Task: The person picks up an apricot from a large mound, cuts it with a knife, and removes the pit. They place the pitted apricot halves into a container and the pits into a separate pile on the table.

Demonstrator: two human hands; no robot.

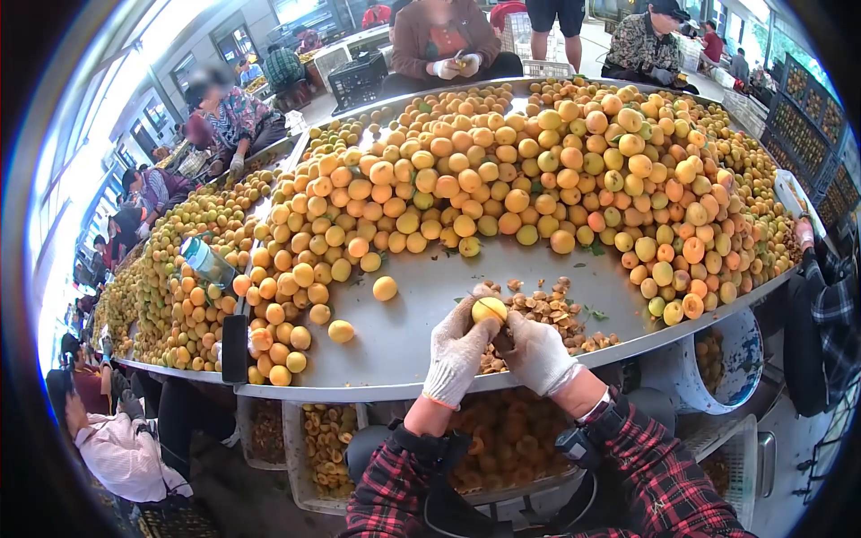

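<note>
A yellow-orange apricot point(489, 310) is pinched in the fingers of my left hand point(456, 351), which wears a white knit glove. A thin dark line runs across the fruit. My right hand point(536, 351), gloved too, is closed right beside the apricot; something small and dark shows at its fingertips, too hidden to name. Behind and beside my hands lies a heap of brown apricot pits point(552, 314) on the metal table point(421, 314). A large mound of whole apricots point(484, 179) curves around the far side, and a loose apricot point(385, 288) lies to the left.
A black phone-like slab point(235, 349) stands at the table's left edge, near a clear bottle point(208, 262). Below are a crate of halved apricots point(296, 448) and a white bucket point(758, 354). Several people work around the table, one close on the right point(830, 314).
</note>
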